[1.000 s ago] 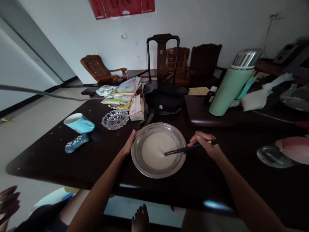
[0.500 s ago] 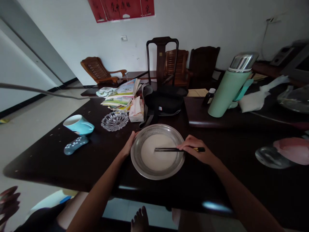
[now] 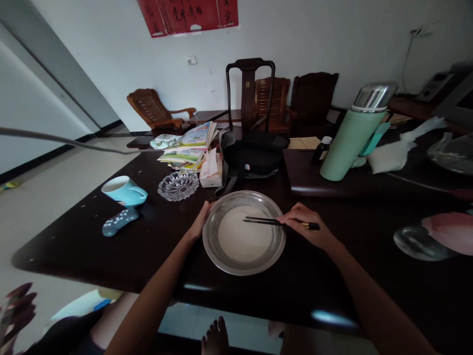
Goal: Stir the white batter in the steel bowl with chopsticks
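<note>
A round metal bowl stands on the dark table in front of me, with a milky white liquid in it. My left hand is at the bowl's left rim, thumb along the edge; its other fingers are hidden behind the rim. Over the bowl's right side, my right hand is closed around a pair of black chopsticks. Their tips point left and reach the liquid near the middle; I cannot tell how deep they go.
Left of the bowl are a blue mug, a game controller and a glass dish. Behind lie magazines, a tissue pack and a black bag. A green thermos stands right. Another person's hand shows lower left.
The chopsticks' tips have moved toward the far side of the bowl, and my right hand has shifted slightly with them. My left hand stays at the rim. The whole view has shifted slightly.
</note>
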`<state>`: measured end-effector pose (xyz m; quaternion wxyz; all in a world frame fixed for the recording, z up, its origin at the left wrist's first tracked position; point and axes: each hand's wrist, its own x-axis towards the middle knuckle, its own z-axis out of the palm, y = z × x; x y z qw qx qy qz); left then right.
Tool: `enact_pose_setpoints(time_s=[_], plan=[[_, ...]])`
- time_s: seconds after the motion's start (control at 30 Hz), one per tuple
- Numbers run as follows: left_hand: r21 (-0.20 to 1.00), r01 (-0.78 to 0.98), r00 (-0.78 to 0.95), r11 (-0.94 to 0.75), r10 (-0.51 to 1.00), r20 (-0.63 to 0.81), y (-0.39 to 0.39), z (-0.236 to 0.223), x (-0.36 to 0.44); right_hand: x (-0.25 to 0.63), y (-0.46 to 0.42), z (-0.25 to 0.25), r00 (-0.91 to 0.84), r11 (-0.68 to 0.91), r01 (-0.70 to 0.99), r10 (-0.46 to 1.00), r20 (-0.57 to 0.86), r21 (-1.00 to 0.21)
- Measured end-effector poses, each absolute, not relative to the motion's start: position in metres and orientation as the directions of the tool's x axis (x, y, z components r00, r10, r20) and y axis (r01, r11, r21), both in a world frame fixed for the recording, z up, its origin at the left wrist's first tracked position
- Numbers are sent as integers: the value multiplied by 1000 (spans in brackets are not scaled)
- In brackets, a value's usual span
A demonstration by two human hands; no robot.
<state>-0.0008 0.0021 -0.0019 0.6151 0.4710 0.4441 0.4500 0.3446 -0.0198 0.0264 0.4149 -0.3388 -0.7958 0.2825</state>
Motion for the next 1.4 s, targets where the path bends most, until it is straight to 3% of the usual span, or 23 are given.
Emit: enact_pose_setpoints(time_s=[0.1, 0.3, 0.47, 0.6, 0.7, 0.9, 1.07, 1.27, 1.4], plan=[[980, -132, 207, 149, 971, -120, 3, -3, -1, 351, -19, 28, -342, 572, 289, 811, 475, -767], [979, -142, 215, 149, 970, -116, 4, -7, -3, 340, -24, 28, -491, 579, 253, 767, 413, -775], [976, -152, 203, 153, 972, -120, 5, -10, -5, 349, -20, 29, -330, 567, 311, 817, 472, -763], [976, -157, 203, 154, 972, -120, 6, -10, -6, 347, -21, 28, -437, 537, 231, 803, 406, -811], [977, -151, 197, 147, 974, -116, 6, -9, -5, 343, -22, 26, -481, 573, 251, 773, 413, -781], [978, -156, 217, 138, 971, -103, 6, -9, -4, 352, -18, 26, -317, 531, 308, 840, 440, -790], [973, -171, 207, 154, 971, -117, 6, -8, -3, 338, -21, 23, -512, 600, 228, 744, 430, -767], [973, -170, 206, 158, 971, -121, 5, -8, -3, 350, -18, 26, -341, 553, 322, 825, 450, -769], [973, -163, 202, 163, 971, -129, 6, -12, -7, 347, -20, 26, -443, 562, 267, 793, 418, -783]])
